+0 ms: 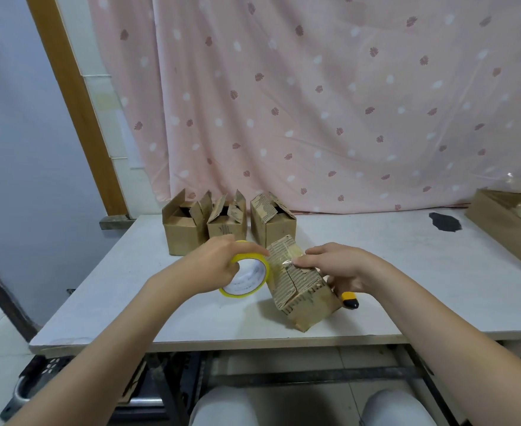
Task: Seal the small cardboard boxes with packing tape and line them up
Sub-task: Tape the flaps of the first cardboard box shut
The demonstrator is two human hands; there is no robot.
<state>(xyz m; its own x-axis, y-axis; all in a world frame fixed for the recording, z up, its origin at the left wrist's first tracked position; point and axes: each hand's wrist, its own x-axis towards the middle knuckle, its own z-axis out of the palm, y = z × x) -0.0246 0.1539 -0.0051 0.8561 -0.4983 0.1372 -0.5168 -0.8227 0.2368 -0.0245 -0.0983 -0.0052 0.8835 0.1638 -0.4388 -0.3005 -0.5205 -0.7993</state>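
A small cardboard box (302, 290) with its flaps folded down lies tilted on the grey table (191, 315) in front of me. My left hand (219, 262) grips a yellow roll of clear tape (248, 278) at the box's left side. A strip of tape runs from the roll over the box's top. My right hand (342, 265) presses that strip down with straight fingers while its palm holds a yellow and black utility knife (349, 300). Three more small boxes stand in a row behind: left (182, 232), middle (227, 224), right (271, 222), all with flaps open.
A larger cardboard carton (505, 222) holding pale plastic stuff sits at the table's right edge. A dark stain (445, 222) marks the tabletop at the back right. A pink patterned curtain (314, 103) hangs behind the table. My knees show below the table's front edge.
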